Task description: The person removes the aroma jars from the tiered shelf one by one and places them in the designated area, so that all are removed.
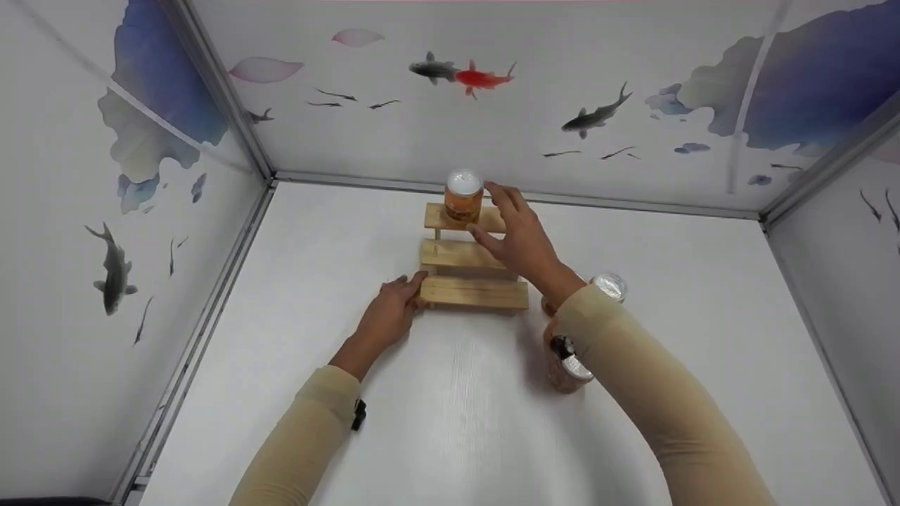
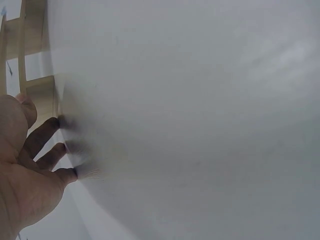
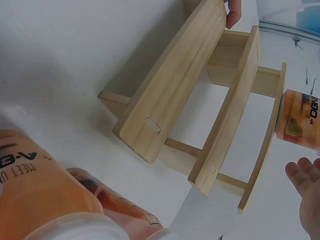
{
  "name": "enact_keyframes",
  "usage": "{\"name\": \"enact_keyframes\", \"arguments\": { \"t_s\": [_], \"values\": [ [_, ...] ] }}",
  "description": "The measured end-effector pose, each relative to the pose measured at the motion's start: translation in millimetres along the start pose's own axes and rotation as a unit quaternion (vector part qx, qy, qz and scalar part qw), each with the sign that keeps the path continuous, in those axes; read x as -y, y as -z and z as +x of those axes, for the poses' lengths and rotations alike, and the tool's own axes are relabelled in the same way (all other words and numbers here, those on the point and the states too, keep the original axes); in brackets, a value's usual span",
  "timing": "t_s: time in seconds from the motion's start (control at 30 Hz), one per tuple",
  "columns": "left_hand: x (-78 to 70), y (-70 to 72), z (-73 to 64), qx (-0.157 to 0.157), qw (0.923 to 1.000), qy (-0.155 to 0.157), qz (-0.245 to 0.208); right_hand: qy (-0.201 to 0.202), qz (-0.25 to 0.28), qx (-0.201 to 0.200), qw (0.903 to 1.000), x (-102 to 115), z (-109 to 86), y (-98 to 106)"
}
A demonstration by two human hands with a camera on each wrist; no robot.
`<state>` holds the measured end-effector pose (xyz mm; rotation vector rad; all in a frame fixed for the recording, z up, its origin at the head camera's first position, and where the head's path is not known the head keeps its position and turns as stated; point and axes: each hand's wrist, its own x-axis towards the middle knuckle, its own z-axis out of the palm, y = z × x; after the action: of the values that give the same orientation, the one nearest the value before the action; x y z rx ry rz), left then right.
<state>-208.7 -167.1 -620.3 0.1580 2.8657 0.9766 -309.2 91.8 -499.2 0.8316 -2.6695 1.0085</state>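
A small three-step wooden rack point(image 1: 474, 292) stands on the white table. My left hand point(image 1: 385, 318) holds the left end of its lowest step, thumb against the wood and the other fingertips down by the tabletop in the left wrist view. On the left part of the top step stands an orange can point(image 1: 463, 205) with a white lid, upright. My right hand point(image 1: 526, 242) is just right of this can, thumb and fingers spread. In the right wrist view a gap shows between its fingers point(image 3: 300, 175) and the can.
More orange containers with pale lids stand on the table right of the rack, such as a front one point(image 1: 568, 376) and one farther back point(image 1: 609, 287), partly hidden by my right forearm. White panels with painted fish point(image 1: 485, 76) wall in the table point(image 1: 450, 422).
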Motion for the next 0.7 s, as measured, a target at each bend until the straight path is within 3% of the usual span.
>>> {"name": "enact_keyframes", "arguments": {
  "t_s": [0.7],
  "values": [
    [-0.1,-0.2,1.0,-0.005,1.0000,-0.007,0.003,-0.018,0.034,-0.026,0.9989,6,16.8,-25]
  ]
}}
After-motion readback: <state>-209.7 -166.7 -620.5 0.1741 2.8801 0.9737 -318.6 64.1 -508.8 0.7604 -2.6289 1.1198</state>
